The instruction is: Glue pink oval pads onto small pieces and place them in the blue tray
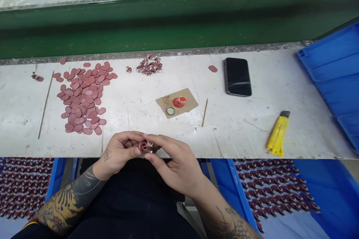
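My left hand (119,154) and my right hand (175,160) meet at the table's front edge. Between their fingertips is a small dark-red figure (146,146) with white and orange bits, pinched from both sides. Fingers hide part of it, so its exact kind is unclear. Beyond my left hand lies a spread heap of flat reddish oval discs (84,95). Farther back sits a small pile of similar dark-red pieces (150,65). A brown card (190,99) in front of me carries a red cup-like item (179,101) and a bottle cap (170,111).
Thin sticks (46,104) lie on the white table (134,115). On the right are a black phone-like device (238,77), a yellow box cutter (278,134) and a blue crate (333,67). Blue trays (241,190) with rows of dark-red pieces stand below the table on both sides.
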Available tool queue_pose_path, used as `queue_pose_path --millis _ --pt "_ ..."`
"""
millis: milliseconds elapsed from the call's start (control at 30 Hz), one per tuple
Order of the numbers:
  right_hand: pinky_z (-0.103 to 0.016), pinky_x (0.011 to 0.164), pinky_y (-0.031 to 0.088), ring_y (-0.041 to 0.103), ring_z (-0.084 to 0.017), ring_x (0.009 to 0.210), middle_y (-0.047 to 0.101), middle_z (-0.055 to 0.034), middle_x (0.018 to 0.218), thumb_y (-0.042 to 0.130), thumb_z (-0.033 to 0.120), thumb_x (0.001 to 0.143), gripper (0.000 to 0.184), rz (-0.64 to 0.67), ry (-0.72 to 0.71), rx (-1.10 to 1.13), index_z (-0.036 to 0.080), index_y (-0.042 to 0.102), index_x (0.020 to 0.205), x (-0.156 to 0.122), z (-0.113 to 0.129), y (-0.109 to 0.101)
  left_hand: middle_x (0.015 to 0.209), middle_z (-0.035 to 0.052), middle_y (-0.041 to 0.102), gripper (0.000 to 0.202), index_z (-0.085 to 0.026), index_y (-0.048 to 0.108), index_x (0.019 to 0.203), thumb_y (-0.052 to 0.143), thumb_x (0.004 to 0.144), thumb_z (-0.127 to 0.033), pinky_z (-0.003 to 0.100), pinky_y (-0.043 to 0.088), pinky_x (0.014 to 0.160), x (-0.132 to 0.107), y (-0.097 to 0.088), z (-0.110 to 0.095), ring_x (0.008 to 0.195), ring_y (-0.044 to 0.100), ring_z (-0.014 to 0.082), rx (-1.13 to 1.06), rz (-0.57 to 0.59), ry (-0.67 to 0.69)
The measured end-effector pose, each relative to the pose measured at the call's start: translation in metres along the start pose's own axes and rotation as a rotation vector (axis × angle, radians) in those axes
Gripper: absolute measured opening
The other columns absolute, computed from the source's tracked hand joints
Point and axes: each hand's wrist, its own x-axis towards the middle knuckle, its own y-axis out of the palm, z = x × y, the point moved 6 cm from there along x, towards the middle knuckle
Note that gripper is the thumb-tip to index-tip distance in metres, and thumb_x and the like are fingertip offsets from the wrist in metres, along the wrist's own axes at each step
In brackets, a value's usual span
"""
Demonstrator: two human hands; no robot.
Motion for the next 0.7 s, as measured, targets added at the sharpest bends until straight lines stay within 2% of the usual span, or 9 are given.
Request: queue_pose_path --millis 433,700 --pt "-0.027 0.078 0.059 0.071 -0.014 0.086 0.075 -0.0024 0.103 0.065 0.013 0.090 0.038 0.012 0.004 0.008 0.022 0.058 0.126 -0.0001 -0.0002 -0.0011 0.104 0.0032 0.071 0.021 -0.021 0.077 0.096 0.079 0.078 -0.011 0.026 0.058 0.084 0.0007 0.0011 0.0000 0.092 0.070 0.0144 0.009 0.013 0.034" --pt "-0.028 0.082 0.060 0.072 -0.016 0.092 0.075 -0.0044 0.107 0.066 0.014 0.090 0.037 0.007 0.008 -0.001 0.020 0.059 0.125 -0.0002 -0.0023 -0.0013 0.104 0.0030 0.071 0.021 -0.021 0.077 0.095 0.080 0.077 -0.011 0.025 0.058 0.084 -0.0008 -0.0007 0.0009 0.091 0.070 0.0137 0.008 0.004 0.030"
